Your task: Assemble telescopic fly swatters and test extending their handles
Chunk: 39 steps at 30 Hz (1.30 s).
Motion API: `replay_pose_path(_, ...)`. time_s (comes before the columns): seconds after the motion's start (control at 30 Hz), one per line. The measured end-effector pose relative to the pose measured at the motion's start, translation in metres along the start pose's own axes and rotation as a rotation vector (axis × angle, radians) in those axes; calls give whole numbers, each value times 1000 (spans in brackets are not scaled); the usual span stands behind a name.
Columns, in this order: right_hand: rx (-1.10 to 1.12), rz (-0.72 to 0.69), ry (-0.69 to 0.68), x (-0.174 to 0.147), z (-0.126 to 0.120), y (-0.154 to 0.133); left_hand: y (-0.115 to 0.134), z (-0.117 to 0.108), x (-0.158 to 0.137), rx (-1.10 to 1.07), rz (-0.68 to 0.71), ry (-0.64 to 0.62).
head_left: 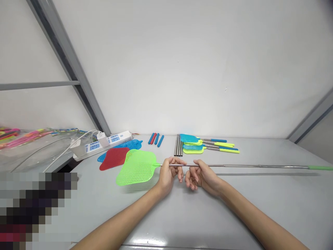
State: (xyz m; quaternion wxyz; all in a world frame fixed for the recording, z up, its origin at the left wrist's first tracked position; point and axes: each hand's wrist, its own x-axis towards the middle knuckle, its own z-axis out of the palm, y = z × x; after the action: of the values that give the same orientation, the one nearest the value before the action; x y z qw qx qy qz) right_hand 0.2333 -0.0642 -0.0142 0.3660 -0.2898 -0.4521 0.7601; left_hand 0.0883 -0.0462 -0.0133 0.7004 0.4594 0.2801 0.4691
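Note:
A green fly swatter with an extended metal rod lies level across my view, a little above the table. Its mesh head points left and its green grip reaches the right edge. My left hand pinches the rod close to the swatter head. Just to the right, my right hand holds the same rod between thumb and fingers, its other fingers curled below. Behind the green head lie a red swatter head and blue swatter heads.
Several loose grips and metal tubes lie near the wall. Beside them are several blue and yellow swatters. A power strip with plugs and white cables sits at the left, near a plastic bag. The grey table meets metal frame posts.

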Motion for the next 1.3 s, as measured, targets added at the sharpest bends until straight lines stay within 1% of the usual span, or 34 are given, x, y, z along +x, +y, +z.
replay_pose_path(0.27, -2, 29, 5, 1, 6, 3, -5, 2, -1, -6, -46, -17)
replay_pose_path(0.43, -13, 41, 18, 2, 4, 5, -8, 5, -1, -19, -70, -59)
replay_pose_path(0.73, -10, 61, -24, 3, 1, 7, -16, 7, 0, 62, -78, 6)
replay_pose_path(0.87, -25, 56, -13, 4, 0, 9, -18, 6, 0, 92, -47, 6)
replay_pose_path(1.03, -80, 58, 42, 3, 4, 4, -20, 5, 3, 94, -65, -39)
replay_pose_path(1.17, -138, 76, 122, 1, 9, -4, -21, 5, 4, 49, -49, -12)
replay_pose_path(1.23, -156, 51, 174, 1, 9, -7, -21, 6, 4, 47, -25, -1)
replay_pose_path(1.3, -145, -6, 229, 1, 7, -8, -20, 8, 3, 63, -6, -1)
